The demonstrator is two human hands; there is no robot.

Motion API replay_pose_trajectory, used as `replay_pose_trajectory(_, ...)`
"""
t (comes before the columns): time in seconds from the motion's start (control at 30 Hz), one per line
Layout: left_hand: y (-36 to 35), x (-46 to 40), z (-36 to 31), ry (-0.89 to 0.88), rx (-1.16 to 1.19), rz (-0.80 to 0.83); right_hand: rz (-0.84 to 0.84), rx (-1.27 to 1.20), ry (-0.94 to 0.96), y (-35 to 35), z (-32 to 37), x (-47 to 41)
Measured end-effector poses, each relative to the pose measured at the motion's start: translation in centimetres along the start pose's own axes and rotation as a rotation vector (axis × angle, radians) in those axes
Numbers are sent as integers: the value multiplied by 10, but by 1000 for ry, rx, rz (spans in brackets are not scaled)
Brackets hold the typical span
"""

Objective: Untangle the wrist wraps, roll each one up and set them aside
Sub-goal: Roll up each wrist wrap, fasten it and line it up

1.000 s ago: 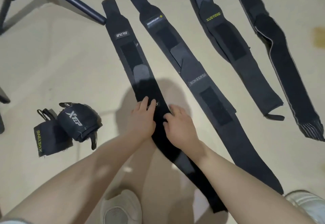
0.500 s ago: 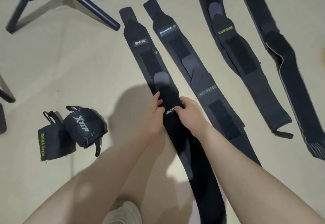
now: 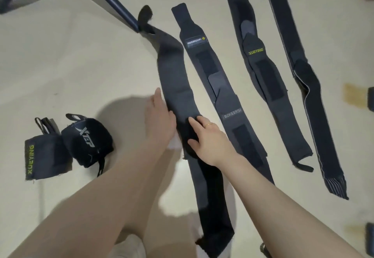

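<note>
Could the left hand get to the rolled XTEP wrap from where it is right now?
Probably yes. The left hand rests open at the edge of the flat wrap, holding nothing, and only bare floor lies between it and the rolled XTEP wrap.

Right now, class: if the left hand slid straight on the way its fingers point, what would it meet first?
Likely bare floor beside the leftmost strap, then perhaps the dark metal leg; depth is unclear.
</note>
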State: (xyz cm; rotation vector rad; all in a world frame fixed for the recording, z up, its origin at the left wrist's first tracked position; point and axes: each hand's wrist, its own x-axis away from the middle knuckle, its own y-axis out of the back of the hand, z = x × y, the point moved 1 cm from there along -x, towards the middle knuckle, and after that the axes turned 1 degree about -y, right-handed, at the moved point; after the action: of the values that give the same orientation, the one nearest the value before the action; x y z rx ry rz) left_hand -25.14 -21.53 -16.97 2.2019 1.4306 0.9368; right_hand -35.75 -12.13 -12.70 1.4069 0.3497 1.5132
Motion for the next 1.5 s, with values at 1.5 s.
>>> replay_pose_trajectory(1.5,-65,62,-13,-768,-997,454,-110,48,362,-70,-105,62)
